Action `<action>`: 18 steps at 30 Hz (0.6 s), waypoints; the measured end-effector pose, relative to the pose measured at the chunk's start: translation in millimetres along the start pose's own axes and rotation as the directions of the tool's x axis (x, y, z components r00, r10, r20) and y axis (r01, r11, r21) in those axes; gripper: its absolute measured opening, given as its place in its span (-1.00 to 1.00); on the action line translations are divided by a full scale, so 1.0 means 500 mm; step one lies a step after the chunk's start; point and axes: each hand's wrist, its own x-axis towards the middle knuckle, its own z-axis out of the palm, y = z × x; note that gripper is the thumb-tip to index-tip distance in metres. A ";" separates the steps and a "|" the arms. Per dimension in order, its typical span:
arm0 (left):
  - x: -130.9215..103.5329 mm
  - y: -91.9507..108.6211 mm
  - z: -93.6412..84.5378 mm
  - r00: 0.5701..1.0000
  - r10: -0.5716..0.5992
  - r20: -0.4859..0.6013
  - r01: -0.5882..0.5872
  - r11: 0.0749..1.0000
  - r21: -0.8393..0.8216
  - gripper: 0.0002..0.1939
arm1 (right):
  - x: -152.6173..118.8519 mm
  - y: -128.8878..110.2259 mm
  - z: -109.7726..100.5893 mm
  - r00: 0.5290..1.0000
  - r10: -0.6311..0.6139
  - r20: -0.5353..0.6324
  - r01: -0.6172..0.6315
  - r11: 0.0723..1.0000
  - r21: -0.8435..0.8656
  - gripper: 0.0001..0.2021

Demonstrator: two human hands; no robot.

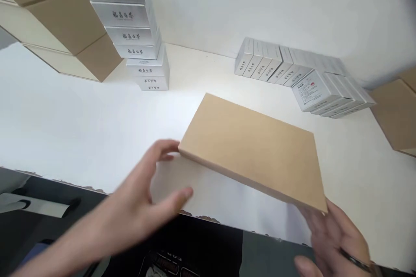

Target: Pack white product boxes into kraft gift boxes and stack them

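A flat brown cardboard box (256, 151) is tilted above the white table. My left hand (149, 194) is at its left corner, thumb and fingers spread apart, the fingertips beside or touching the edge. At the box's near right corner, my right hand (334, 238) supports it from below, with the fingers partly hidden under it and the thumb apart. A dark band circles my right wrist.
Silver boxes (126, 15) are stacked at the back left, beside large brown cartons (68, 21). Along the wall stands a row of small silver boxes (279, 65). Another brown carton (396, 112) is at the right. The white table's (65, 130) front edge is chipped.
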 end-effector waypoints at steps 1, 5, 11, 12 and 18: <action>-0.026 0.001 0.028 0.999 0.021 -0.042 -0.019 0.999 0.034 -0.30 | 0.000 0.003 0.007 1.000 0.030 0.001 -0.030 1.000 0.000 -0.21; -0.060 0.020 0.130 0.909 0.099 -0.404 -0.056 0.992 0.116 -0.43 | 0.006 0.002 0.038 0.975 0.165 -0.151 -0.174 0.984 -0.047 -0.19; -0.035 0.032 0.134 0.910 0.015 -0.415 0.027 0.995 0.094 -0.87 | 0.002 -0.020 0.057 0.825 0.377 -0.422 -0.449 0.889 -0.085 -0.47; -0.034 0.032 0.130 0.914 -0.012 -0.405 0.048 0.996 0.077 -0.89 | 0.002 -0.025 0.058 0.821 0.369 -0.436 -0.451 0.887 -0.099 -0.50; -0.032 0.043 0.108 0.971 -0.129 -0.201 0.126 0.992 -0.026 -0.91 | 0.019 -0.033 0.047 0.842 0.340 -0.419 -0.405 0.912 -0.072 -0.42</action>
